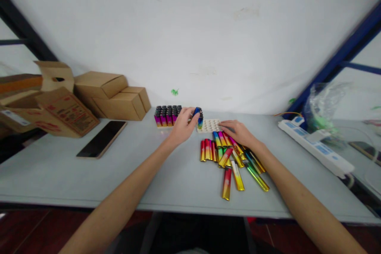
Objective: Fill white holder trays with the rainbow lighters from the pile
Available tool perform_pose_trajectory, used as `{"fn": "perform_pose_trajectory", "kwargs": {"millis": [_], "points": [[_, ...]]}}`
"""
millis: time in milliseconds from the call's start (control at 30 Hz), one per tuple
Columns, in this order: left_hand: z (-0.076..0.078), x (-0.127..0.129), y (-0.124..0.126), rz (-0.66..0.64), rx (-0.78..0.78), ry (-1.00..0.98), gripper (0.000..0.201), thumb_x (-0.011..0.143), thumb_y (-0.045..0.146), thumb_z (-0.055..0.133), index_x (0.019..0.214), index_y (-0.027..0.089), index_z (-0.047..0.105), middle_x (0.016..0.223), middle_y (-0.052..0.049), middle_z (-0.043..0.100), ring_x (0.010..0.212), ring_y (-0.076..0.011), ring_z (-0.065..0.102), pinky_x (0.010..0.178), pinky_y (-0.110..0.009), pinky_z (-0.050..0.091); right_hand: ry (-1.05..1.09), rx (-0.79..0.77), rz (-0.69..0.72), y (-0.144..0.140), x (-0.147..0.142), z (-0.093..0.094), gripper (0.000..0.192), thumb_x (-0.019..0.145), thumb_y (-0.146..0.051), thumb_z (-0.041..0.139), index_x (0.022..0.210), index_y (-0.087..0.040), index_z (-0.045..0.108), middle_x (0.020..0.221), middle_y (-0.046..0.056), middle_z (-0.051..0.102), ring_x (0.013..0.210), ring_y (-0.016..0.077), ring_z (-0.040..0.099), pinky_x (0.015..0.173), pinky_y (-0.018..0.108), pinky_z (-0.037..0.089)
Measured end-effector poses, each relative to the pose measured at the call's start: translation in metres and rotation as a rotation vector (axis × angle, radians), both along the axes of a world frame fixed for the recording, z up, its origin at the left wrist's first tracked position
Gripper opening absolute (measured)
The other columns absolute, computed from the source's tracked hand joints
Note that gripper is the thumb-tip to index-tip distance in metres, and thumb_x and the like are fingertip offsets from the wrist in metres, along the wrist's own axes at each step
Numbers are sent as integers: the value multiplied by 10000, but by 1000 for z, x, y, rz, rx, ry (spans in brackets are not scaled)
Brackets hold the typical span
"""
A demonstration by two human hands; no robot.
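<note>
While the left hand [181,126] pinches one lighter [199,116] upright over the white tray [210,126] near the table's [89,174] far edge, the right hand [238,133], fingers flat, should steady the loose lighters [230,158] beside it.

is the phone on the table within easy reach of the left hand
Probably yes: the left hand holds a lighter, but bare table lies between it and the phone.
</note>
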State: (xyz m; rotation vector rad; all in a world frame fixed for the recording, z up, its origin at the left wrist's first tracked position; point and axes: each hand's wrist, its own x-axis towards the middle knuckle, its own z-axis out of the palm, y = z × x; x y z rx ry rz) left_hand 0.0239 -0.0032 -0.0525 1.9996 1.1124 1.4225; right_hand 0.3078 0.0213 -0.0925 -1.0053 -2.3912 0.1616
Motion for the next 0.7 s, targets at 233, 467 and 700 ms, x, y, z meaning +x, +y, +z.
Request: {"fn": "perform_pose_trajectory", "kwargs": {"millis": [233, 467, 700], "points": [[-5, -4, 6, -34, -80, -82, 312, 810, 363, 779, 1033, 148, 741, 968, -89, 766, 902, -213, 720, 840, -338, 602, 7, 3, 0, 1, 0, -1, 364, 1047, -360, 477, 1260, -206, 728, 1276, 112, 736, 1173, 296, 698, 1057, 476, 524], [-16, -7, 8, 10, -101, 29, 268, 771, 326, 813, 977, 176, 730, 883, -47, 778, 829, -196, 737, 765, -306, 613, 19, 1, -3, 1, 0, -2, 364, 1045, -368, 479, 1263, -215, 728, 1279, 109, 735, 1175, 297, 697, 1059, 489, 522], [-23, -3, 6, 16, -122, 111, 254, 789, 283, 794, 1003, 174, 713, 896, -52, 766, 845, -194, 725, 806, -322, 607, 18, -10, 1, 2, 1, -2, 353, 1040, -366, 489, 1262, -234, 730, 1278, 95, 737, 1177, 289, 699, 1067, 490, 522]]}}
